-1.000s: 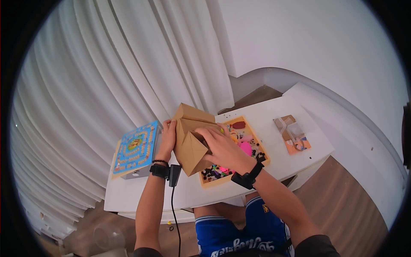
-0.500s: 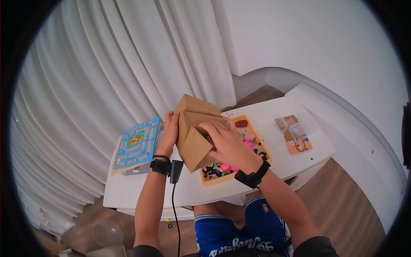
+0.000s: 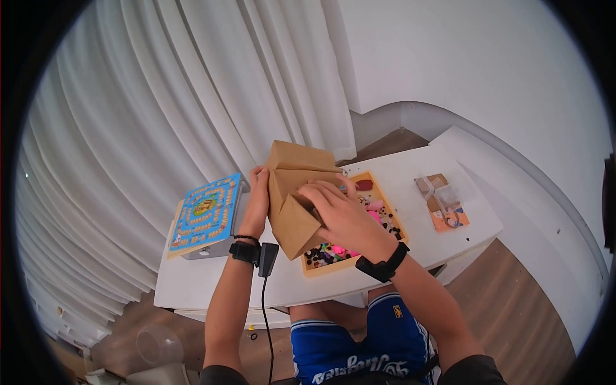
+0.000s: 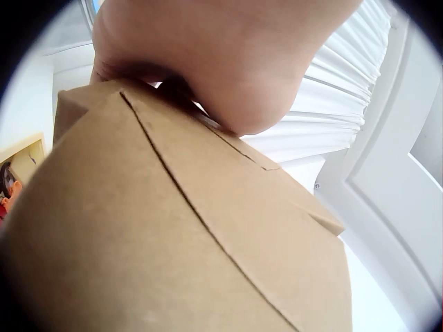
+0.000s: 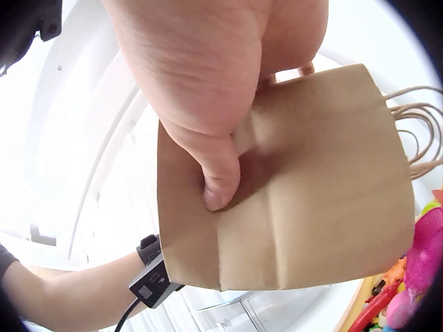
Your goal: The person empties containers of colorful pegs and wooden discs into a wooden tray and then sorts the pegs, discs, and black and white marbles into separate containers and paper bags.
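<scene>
A brown paper bag [image 3: 292, 218] is held up above the white table, tilted, in both hands. My left hand [image 3: 257, 202] grips its left edge; the left wrist view has this hand [image 4: 208, 55] over the creased paper [image 4: 159, 207]. At the bag's right side, my right hand [image 3: 350, 218] holds it, fingers over the folded side. In the right wrist view the thumb of this hand [image 5: 208, 83] presses a dent into the bag [image 5: 325, 187], whose twisted handles [image 5: 419, 131] stick out to the right.
A yellow tray [image 3: 387, 208] of small colourful pieces lies behind the right hand. A blue game board [image 3: 206, 210] rests on a grey box at the left. Clear packages [image 3: 443, 200] lie at the table's right. A black cable [image 3: 265, 321] hangs from the left wrist.
Both hands and the bag have shifted slightly to the right and a little up in the head view. The grip on the bag looks much the same.
</scene>
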Demonstrator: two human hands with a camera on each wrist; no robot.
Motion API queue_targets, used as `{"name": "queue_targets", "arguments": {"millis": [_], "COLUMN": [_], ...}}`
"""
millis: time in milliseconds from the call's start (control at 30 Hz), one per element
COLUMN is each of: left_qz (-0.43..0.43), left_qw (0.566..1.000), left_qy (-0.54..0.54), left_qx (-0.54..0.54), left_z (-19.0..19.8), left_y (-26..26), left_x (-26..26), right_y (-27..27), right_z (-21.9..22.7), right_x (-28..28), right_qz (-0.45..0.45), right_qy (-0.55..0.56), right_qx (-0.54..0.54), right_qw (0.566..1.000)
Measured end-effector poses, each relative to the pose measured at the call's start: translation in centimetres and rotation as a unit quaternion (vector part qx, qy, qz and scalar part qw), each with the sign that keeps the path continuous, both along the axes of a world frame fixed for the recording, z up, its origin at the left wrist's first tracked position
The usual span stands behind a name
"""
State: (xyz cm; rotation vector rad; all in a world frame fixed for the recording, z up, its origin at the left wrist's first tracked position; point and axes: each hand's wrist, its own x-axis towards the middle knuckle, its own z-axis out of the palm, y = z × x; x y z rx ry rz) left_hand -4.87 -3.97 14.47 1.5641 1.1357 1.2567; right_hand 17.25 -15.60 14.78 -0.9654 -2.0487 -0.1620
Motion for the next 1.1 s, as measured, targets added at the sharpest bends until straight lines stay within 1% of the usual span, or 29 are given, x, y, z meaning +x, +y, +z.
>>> {"name": "queue_targets", "arguments": {"millis": [33, 67, 100, 133, 167, 200, 233, 267, 300, 333, 367, 400, 433, 467, 500, 533, 567, 600, 633, 667, 733, 800, 833, 867, 933, 967, 1033, 1067, 1100], "left_qz": [-0.013, -0.013, -0.023, -0.034, -0.035, -0.097, -0.158, -0.172, -0.182, -0.252, -0.150, -0.270, -0.363, -0.072, -0.073, -0.254, -0.420, -0.421, -0.415, -0.410, -0.399, -0.390, -0.386, -0.383, -0.376, -0.373, -0.364, -0.358, -0.352], "left_qw": [0.998, 0.998, 0.993, 0.983, 0.983, 0.959, 0.919, 0.951, 0.970, 0.922, 0.982, 0.924, 0.770, 0.814, 0.813, 0.736, 0.617, 0.616, 0.626, 0.637, 0.658, 0.678, 0.687, 0.696, 0.713, 0.721, 0.738, 0.748, 0.757], "left_qy": [-0.057, -0.057, -0.117, -0.177, -0.178, -0.263, -0.342, -0.253, -0.159, -0.285, 0.044, -0.252, -0.519, -0.557, -0.558, -0.627, -0.658, -0.657, -0.652, -0.644, -0.629, -0.614, -0.607, -0.599, -0.584, -0.576, -0.560, -0.552, -0.544], "left_qx": [0.015, 0.015, 0.022, 0.029, 0.030, -0.045, -0.118, -0.041, 0.038, -0.065, 0.107, 0.097, 0.078, -0.152, -0.148, -0.024, 0.101, 0.108, 0.106, 0.107, 0.107, 0.104, 0.102, 0.101, 0.099, 0.099, 0.093, 0.088, 0.081], "left_z": [-0.5, -1.4, -2.8, -4.5, -7.1, -10.1, -12.0, -13.1, -14.2, -15.3, -13.1, -16.3, -19.3, -12.4, -13.5, -15.3, -16.8, -17.1, -17.9, -18.4, -19.6, -20.5, -20.8, -21.1, -21.5, -21.8, -22.4, -22.8, -23.3], "left_y": [-0.3, -0.3, 0.1, 0.6, 1.4, 2.4, 2.4, 1.4, 0.4, -0.2, -3.2, -2.6, -1.7, -7.0, -6.7, -6.2, -5.5, -5.0, -4.8, -4.4, -4.0, -3.1, -3.0, -2.6, -1.6, -1.1, -0.4, -0.2, -0.1], "left_x": [-0.1, -0.4, -0.8, -1.3, -2.4, -3.7, -4.7, -4.9, -4.7, -4.8, -3.7, -2.9, -1.9, 0.5, 1.1, 1.4, 1.2, 0.2, 0.1, -0.5, -1.6, -2.4, -2.8, -3.1, -3.5, -3.6, -4.0, -4.2, -4.6], "right_y": [-0.1, -0.3, -0.6, -1.0, -1.4, -1.8, -2.3, -2.8, -3.2, -3.2, -3.5, -3.7, -3.9, -4.3, -4.7, -4.9, -5.1, -5.4, -5.1, -4.9, -3.8, -2.1, -1.2, -0.4, 0.6, 0.4, -0.7, -0.8, -1.2], "right_z": [0.0, 0.0, 0.1, 0.1, 0.2, 0.3, 0.4, 0.6, 0.6, 0.1, -0.1, -0.2, -0.2, 0.1, 0.4, 0.6, 0.9, 1.7, 2.3, 2.7, 3.4, 3.4, 3.0, 2.3, 1.3, 1.2, 1.2, 0.5, 0.7], "right_x": [-0.3, -0.7, -1.1, -1.6, -2.0, -2.4, -2.9, -3.4, -3.9, -4.4, -4.8, -5.2, -5.4, -5.6, -5.7, -5.7, -5.6, -5.3, -4.8, -4.2, -2.5, -0.4, 0.6, 1.4, 2.3, 2.1, 1.2, 0.6, 0.1], "right_qz": [0.000, 0.000, 0.000, -0.007, -0.015, -0.016, -0.017, -0.014, -0.010, -0.010, -0.010, -0.002, 0.007, 0.015, 0.016, 0.039, 0.062, 0.075, 0.079, 0.081, 0.068, 0.039, 0.025, 0.029, 0.035, 0.039, 0.094, 0.113, 0.115], "right_qy": [-0.023, -0.046, -0.046, -0.084, -0.122, -0.147, -0.148, -0.169, -0.190, -0.204, -0.204, -0.214, -0.223, -0.219, -0.220, -0.203, -0.187, -0.148, -0.151, -0.069, 0.092, 0.242, 0.312, 0.310, 0.369, 0.367, 0.308, 0.275, 0.277], "right_qx": [0.024, 0.048, 0.048, 0.056, 0.065, 0.072, 0.075, 0.080, 0.086, 0.097, 0.101, 0.107, 0.114, 0.122, 0.126, 0.129, 0.132, 0.155, 0.156, 0.157, 0.141, 0.092, 0.059, 0.062, -0.013, -0.009, -0.128, -0.124, -0.125], "right_qw": [0.999, 0.998, 0.998, 0.995, 0.990, 0.986, 0.986, 0.982, 0.978, 0.974, 0.974, 0.971, 0.968, 0.968, 0.967, 0.970, 0.972, 0.974, 0.973, 0.982, 0.983, 0.965, 0.948, 0.948, 0.929, 0.929, 0.938, 0.947, 0.946]}}
